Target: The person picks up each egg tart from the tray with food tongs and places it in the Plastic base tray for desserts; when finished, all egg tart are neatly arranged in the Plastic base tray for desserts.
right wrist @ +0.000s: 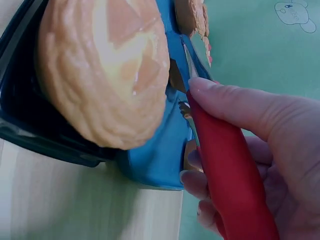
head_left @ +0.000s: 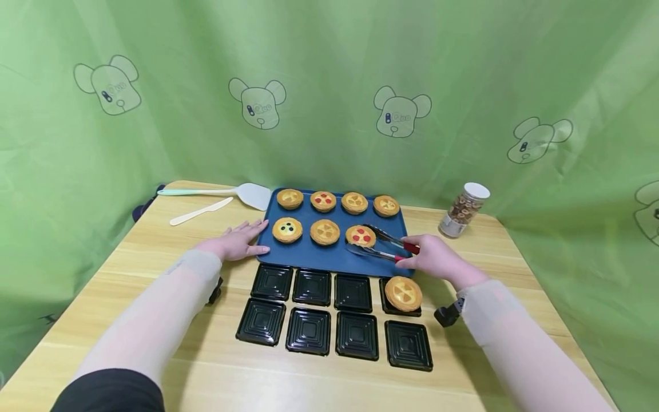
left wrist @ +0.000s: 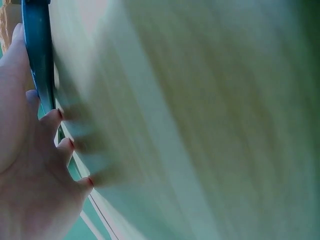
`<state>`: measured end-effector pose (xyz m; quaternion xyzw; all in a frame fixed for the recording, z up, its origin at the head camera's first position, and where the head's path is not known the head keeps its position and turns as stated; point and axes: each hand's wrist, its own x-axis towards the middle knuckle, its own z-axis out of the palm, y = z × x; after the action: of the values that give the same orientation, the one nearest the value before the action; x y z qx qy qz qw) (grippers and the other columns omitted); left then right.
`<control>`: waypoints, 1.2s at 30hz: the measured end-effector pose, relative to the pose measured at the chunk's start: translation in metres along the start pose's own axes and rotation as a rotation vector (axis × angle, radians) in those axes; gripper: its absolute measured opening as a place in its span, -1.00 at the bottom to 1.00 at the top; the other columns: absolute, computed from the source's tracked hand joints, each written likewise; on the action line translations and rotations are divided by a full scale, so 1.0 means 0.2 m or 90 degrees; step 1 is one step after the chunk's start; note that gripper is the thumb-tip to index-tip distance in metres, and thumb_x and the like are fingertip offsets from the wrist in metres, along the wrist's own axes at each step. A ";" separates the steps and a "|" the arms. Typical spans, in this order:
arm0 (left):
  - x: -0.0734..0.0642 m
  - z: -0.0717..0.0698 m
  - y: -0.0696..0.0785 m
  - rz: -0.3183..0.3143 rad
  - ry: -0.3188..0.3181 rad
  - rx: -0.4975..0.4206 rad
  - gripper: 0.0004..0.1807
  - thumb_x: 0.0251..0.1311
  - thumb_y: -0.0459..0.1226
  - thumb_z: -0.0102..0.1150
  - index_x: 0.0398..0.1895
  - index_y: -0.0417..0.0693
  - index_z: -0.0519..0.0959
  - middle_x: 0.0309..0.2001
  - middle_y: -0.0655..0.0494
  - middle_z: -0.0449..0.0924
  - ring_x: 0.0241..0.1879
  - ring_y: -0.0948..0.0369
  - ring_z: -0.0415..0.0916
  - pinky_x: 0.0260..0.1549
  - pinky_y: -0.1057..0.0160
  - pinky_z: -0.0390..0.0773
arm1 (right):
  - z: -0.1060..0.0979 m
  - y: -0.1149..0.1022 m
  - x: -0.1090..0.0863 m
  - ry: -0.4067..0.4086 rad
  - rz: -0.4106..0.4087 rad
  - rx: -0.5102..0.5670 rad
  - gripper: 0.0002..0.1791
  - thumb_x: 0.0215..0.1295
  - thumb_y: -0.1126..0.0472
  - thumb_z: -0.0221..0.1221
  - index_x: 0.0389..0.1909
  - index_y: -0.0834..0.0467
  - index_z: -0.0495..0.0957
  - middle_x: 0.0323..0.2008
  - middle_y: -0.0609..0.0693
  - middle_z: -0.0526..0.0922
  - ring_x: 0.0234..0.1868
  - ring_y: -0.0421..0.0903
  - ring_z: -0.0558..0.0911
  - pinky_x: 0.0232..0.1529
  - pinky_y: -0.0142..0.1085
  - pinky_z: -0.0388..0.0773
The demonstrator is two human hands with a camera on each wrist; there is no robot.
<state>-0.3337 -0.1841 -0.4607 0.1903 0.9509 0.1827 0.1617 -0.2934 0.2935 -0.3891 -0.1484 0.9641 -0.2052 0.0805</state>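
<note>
My right hand point(head_left: 429, 256) grips the red handles of metal tongs point(head_left: 378, 254). Their arms are spread around a tart with red fruit point(head_left: 360, 236) at the right of the front row on a blue baking tray point(head_left: 309, 262). At the tray's left edge, my left hand point(head_left: 240, 241) lies with fingers extended and thumb touching the rim. In the right wrist view, the thumb presses along a red tongs handle point(right wrist: 222, 165). Close beside it, another tart point(right wrist: 107, 75) sits in a black plastic base point(head_left: 387, 306).
Several more tarts stand in two rows on the tray. In front are several black square bases point(head_left: 355, 335). A white spatula point(head_left: 253, 195) and a cream knife point(head_left: 201, 212) lie at left. A jar with a white lid point(head_left: 463, 210) stands at right, before a green curtain point(head_left: 329, 51).
</note>
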 end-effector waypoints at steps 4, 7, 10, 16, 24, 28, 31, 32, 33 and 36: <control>-0.01 0.00 0.01 -0.002 -0.002 0.001 -0.03 0.35 0.28 -0.07 0.61 0.12 -0.25 0.59 0.01 -0.30 0.52 -0.10 -0.40 0.38 -0.27 -0.38 | 0.00 0.00 -0.01 -0.007 -0.006 0.007 -0.23 0.17 0.05 0.42 0.30 0.38 0.41 0.01 0.30 0.63 -0.31 -0.02 0.53 -0.29 -0.18 0.47; -0.03 -0.02 0.04 0.002 -0.003 -0.001 -0.04 0.37 0.24 -0.05 0.61 0.07 -0.23 0.59 -0.04 -0.29 0.52 -0.12 -0.39 0.38 -0.28 -0.36 | 0.00 -0.01 -0.03 -0.010 -0.009 0.018 -0.25 0.20 0.05 0.40 0.31 0.38 0.41 -0.02 0.30 0.64 -0.36 -0.04 0.53 -0.35 -0.19 0.48; -0.05 -0.03 0.07 0.011 0.000 -0.004 -0.05 0.39 0.20 -0.05 0.61 -0.01 -0.21 0.58 -0.10 -0.27 0.51 -0.17 -0.37 0.37 -0.31 -0.34 | -0.02 -0.03 -0.06 -0.003 -0.023 0.022 -0.26 0.22 0.04 0.39 0.30 0.37 0.42 -0.06 0.28 0.65 -0.37 -0.05 0.53 -0.38 -0.21 0.49; -0.07 -0.04 0.09 0.012 0.000 -0.004 -0.06 0.41 0.18 -0.05 0.60 -0.03 -0.22 0.57 -0.13 -0.29 0.51 -0.19 -0.37 0.36 -0.32 -0.34 | -0.10 -0.10 -0.15 0.020 -0.062 0.017 -0.28 0.19 -0.01 0.40 0.26 0.33 0.48 -0.02 0.25 0.64 -0.32 -0.05 0.54 -0.35 -0.21 0.49; -0.07 -0.04 0.08 -0.002 0.009 0.005 -0.06 0.39 0.20 -0.03 0.61 0.02 -0.21 0.58 -0.07 -0.26 0.51 -0.17 -0.35 0.36 -0.32 -0.34 | -0.13 -0.19 -0.32 0.005 -0.106 0.036 -0.35 0.17 0.10 0.43 0.25 0.27 0.52 -0.05 0.13 0.67 -0.34 -0.11 0.56 -0.38 -0.27 0.56; -0.07 -0.04 0.08 -0.002 0.011 0.011 -0.05 0.38 0.21 -0.03 0.61 0.02 -0.21 0.58 -0.08 -0.25 0.51 -0.17 -0.34 0.36 -0.33 -0.34 | -0.12 -0.23 -0.40 -0.017 -0.126 0.045 -0.38 0.17 0.13 0.42 0.23 0.29 0.53 -0.05 0.14 0.68 -0.35 -0.15 0.56 -0.41 -0.30 0.57; -0.06 -0.04 0.07 -0.002 0.010 0.012 -0.04 0.38 0.22 -0.04 0.61 0.02 -0.21 0.58 -0.08 -0.25 0.51 -0.17 -0.34 0.36 -0.33 -0.34 | -0.09 -0.24 -0.45 -0.031 -0.131 0.036 -0.37 0.16 0.11 0.43 0.22 0.28 0.54 -0.05 0.13 0.69 -0.27 -0.11 0.63 -0.29 -0.24 0.63; -0.06 -0.04 0.07 -0.002 0.010 0.013 -0.04 0.38 0.22 -0.04 0.61 0.02 -0.21 0.58 -0.08 -0.25 0.51 -0.17 -0.34 0.36 -0.33 -0.33 | -0.08 -0.25 -0.47 -0.033 -0.132 0.029 -0.37 0.15 0.10 0.43 0.22 0.27 0.54 -0.03 0.13 0.68 -0.21 -0.10 0.64 -0.22 -0.21 0.64; -0.06 -0.04 0.07 -0.002 0.009 0.013 -0.05 0.38 0.22 -0.04 0.61 0.02 -0.21 0.58 -0.08 -0.25 0.51 -0.17 -0.34 0.36 -0.33 -0.33 | -0.07 -0.25 -0.48 -0.033 -0.131 0.020 -0.36 0.14 0.09 0.44 0.22 0.26 0.55 -0.01 0.12 0.68 -0.15 -0.07 0.66 -0.15 -0.16 0.64; -0.06 -0.04 0.07 -0.002 0.007 0.013 -0.05 0.38 0.21 -0.04 0.61 0.02 -0.21 0.58 -0.08 -0.25 0.51 -0.17 -0.34 0.36 -0.34 -0.33 | -0.03 -0.25 -0.50 -0.040 -0.125 0.005 -0.34 0.11 0.07 0.45 0.21 0.27 0.55 -0.01 0.12 0.67 -0.12 -0.03 0.65 -0.09 -0.08 0.62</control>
<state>-0.3213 -0.1786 -0.4454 0.1895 0.9539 0.1739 0.1544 -0.1874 0.2839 -0.3528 -0.2481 0.9411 -0.2110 0.0907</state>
